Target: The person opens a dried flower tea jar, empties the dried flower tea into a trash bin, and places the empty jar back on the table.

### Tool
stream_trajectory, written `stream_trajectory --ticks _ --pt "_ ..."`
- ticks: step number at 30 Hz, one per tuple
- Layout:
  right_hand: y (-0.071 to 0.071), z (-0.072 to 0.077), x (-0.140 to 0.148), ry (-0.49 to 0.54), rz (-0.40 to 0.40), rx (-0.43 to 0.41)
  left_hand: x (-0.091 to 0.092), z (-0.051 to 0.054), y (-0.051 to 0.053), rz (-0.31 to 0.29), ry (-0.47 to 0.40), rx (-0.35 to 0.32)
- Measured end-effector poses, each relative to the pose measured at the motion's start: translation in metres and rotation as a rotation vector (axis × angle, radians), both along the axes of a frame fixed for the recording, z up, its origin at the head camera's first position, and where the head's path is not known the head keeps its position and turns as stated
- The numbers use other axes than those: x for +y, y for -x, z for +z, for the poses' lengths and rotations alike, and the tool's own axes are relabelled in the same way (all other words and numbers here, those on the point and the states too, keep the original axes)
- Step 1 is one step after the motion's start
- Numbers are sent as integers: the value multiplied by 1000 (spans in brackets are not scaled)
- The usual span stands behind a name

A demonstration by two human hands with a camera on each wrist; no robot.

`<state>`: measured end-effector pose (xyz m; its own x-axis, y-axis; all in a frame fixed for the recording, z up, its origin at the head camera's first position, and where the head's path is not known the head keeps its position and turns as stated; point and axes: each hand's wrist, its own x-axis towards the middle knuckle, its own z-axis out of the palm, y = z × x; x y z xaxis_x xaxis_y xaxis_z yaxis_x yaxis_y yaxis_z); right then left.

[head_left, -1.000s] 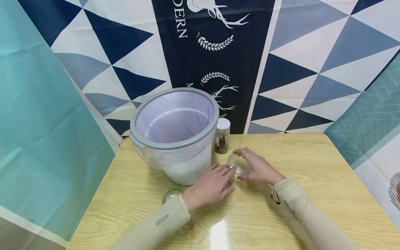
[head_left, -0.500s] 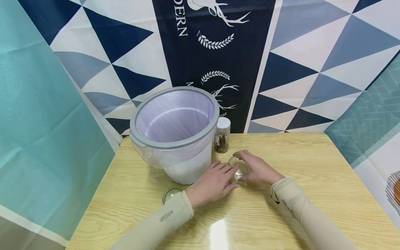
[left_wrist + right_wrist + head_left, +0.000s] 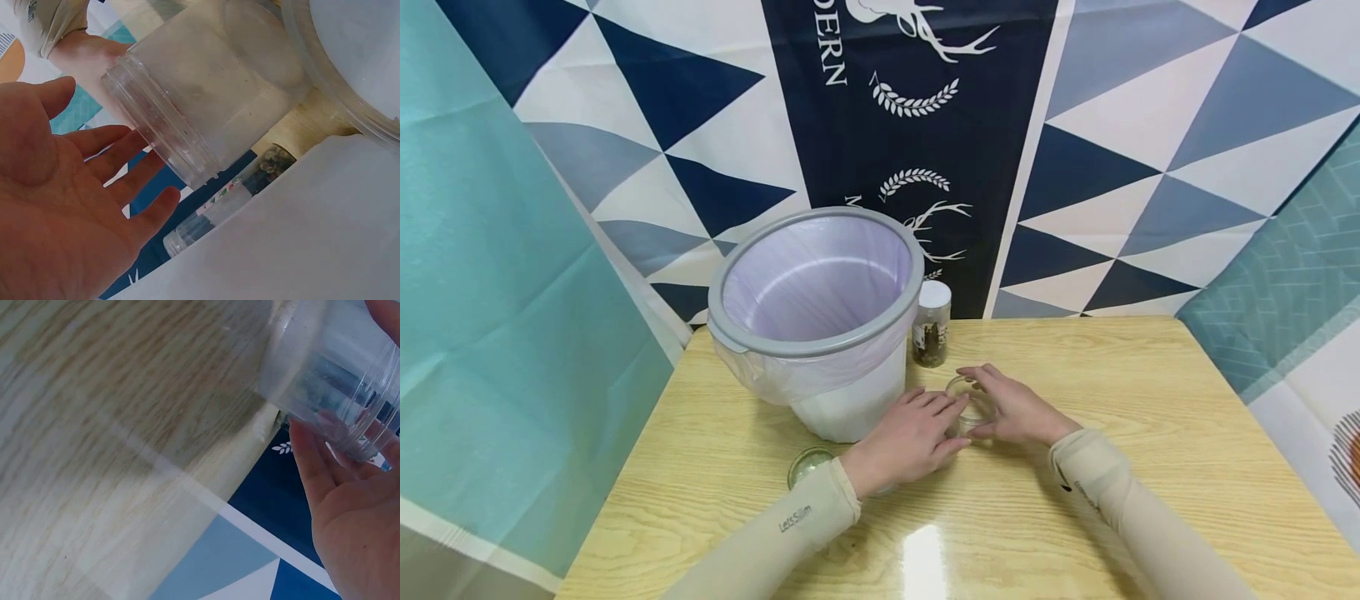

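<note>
A clear, wide-mouthed jar (image 3: 974,408) with a threaded neck stands on the table right of the bucket. My right hand (image 3: 1017,407) grips its side, with thumb and fingers curled round it near the neck, as the right wrist view shows. Close to the jar's left side is my left hand (image 3: 912,435), palm down in the head view. Its fingers are loosely spread, with the tips at the neck (image 3: 165,125) in the left wrist view; whether they touch is hard to tell. Another clear round container (image 3: 809,463) sits partly hidden under my left forearm.
A large white bucket (image 3: 850,412) with a grey rim and pale purple liner stands at the back left. Just right of it is a slim clear jar (image 3: 931,329) with a white lid and dark contents. Patterned cloth (image 3: 1105,208) hangs behind the wooden table (image 3: 1120,375).
Over the last second my left hand has shifted slightly right, beside the clear jar. My right hand keeps its grip almost in place.
</note>
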<state>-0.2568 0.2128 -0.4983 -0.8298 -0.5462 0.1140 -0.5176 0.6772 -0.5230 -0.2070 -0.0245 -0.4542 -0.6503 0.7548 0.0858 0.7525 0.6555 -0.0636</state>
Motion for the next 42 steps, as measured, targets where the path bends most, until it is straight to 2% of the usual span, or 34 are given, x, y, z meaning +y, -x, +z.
stream_trajectory --ticks 5,10,14,17,21,27,33,39,42 --pt "1 10 9 26 7 -8 -2 3 2 -4 -64 8" --pt "15 31 19 141 -56 -17 1 16 10 34 -138 58" --pt "40 41 18 236 -143 -48 6 28 16 113 -216 66" --pt "62 44 12 276 -163 -92 12 36 21 173 -256 37" --pt "90 44 1 293 -101 -172 23 43 30 228 -262 6" --pt "121 44 -13 271 -19 -262 39 52 48 317 -248 34" --pt "130 42 -20 232 -30 -350 50 53 59 387 -213 -60" --pt "135 38 -29 272 21 -297 50 52 61 423 -181 -69" --pt "135 36 -30 273 -1 -270 50 49 63 424 -166 -67"
